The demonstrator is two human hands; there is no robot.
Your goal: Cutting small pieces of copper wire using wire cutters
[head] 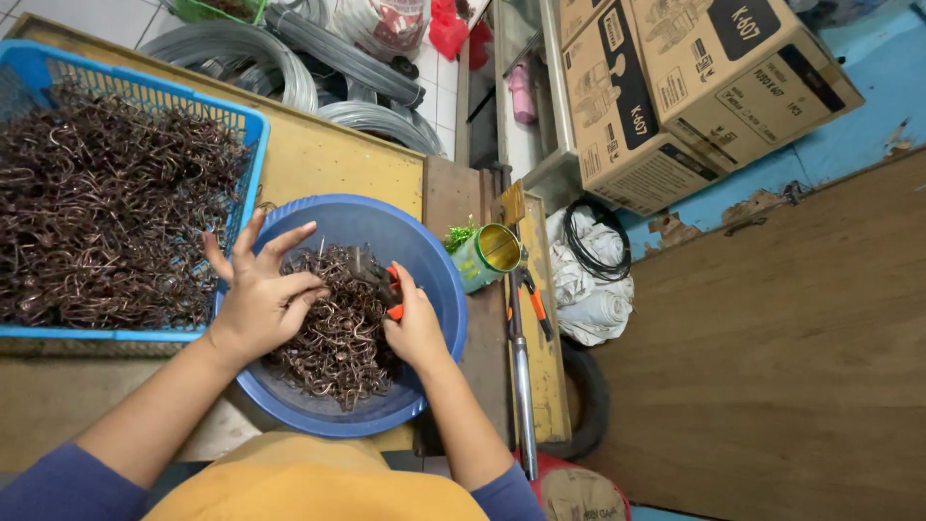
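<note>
In the head view, the left hand (258,294) rests with fingers spread and loose, its grip holding nothing, on the bent brown wire pieces (333,338) heaped in the round blue basin (439,280) on the desk (318,159). The right hand (413,326) has its grip closed around orange-handled pliers (389,289) over the same heap, beside a blue basket (241,125) of more wire

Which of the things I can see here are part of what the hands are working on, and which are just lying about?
In hand:
left hand on the bent wire pieces
right hand gripping orange-handled pliers
round blue basin
blue basket of similar wire pieces

Lying about:
green tin can
cardboard boxes
wire coils
white cloth
</note>
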